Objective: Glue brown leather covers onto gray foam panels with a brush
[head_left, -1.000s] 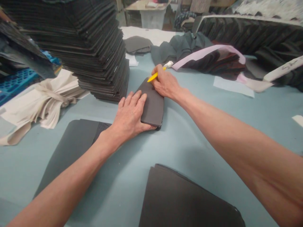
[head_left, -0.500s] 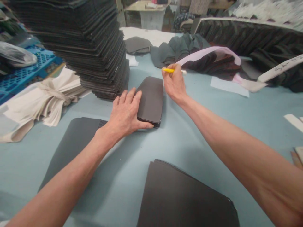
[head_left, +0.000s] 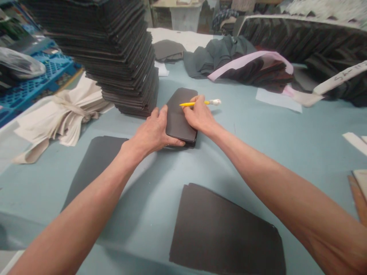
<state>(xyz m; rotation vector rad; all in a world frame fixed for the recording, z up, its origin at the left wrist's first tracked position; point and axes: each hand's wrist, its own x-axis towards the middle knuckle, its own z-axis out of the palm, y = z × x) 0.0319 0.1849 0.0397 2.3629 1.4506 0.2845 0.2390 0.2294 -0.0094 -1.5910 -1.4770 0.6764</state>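
Note:
A small stack of dark, flat pieces [head_left: 180, 114] with tapered far corners lies in the middle of the table. My left hand [head_left: 151, 131] braces it, fingers along its left side and thumb against its near edge. My right hand [head_left: 200, 114] pinches a yellow pencil [head_left: 187, 104] with a white wrapped end. The pencil's tip is over the top piece, and this hand rests at the stack's right edge. Nearer me lies a wider dark stack [head_left: 226, 233]. Another dark stack [head_left: 91, 164] is partly hidden behind my left forearm.
A tall, leaning pile of black pieces [head_left: 123, 65] rises behind my left hand. Tied cream strips [head_left: 63, 110] lie at left, beside a blue pallet [head_left: 54, 72]. Dark bundles [head_left: 220, 55] with a pink band [head_left: 243, 63] lie at the back. White paper [head_left: 278, 100] sits at right.
My right hand has moved left and toward me with the pencil, from beyond the stack's right side to over its top. My left hand stays at the stack, its fingers drawn closer together.

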